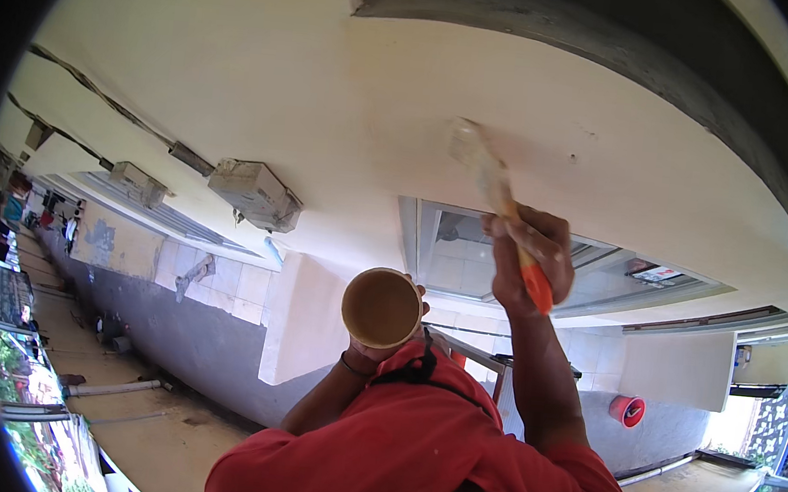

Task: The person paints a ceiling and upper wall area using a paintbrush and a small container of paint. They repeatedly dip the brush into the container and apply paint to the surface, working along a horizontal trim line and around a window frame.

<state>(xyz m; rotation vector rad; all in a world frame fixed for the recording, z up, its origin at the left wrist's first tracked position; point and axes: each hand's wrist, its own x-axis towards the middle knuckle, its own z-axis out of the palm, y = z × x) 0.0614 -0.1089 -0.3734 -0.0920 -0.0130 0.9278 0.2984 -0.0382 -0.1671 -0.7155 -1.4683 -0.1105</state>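
Note:
My right hand (pixel 537 255) grips the wooden, orange-ended handle of a paintbrush (pixel 495 177), slightly blurred. The brush's pale bristles are raised against or close to the cream wall (pixel 405 113); whether they touch cannot be told. In front of my chest, my left hand (pixel 374 353) holds a round tub of paint (pixel 381 308), its mouth facing the camera and tan paint visible inside. Fingers show at the tub's right side and below it; the rest of that hand is hidden.
A framed window (pixel 464 252) lies behind my right hand. Left of the tub, an electrical box (pixel 254 195) with a cable juts from the wall, near a projecting wall slab (pixel 300 318). A red bucket (pixel 627 411) stands lower right. A dark ledge (pixel 594 46) crosses above.

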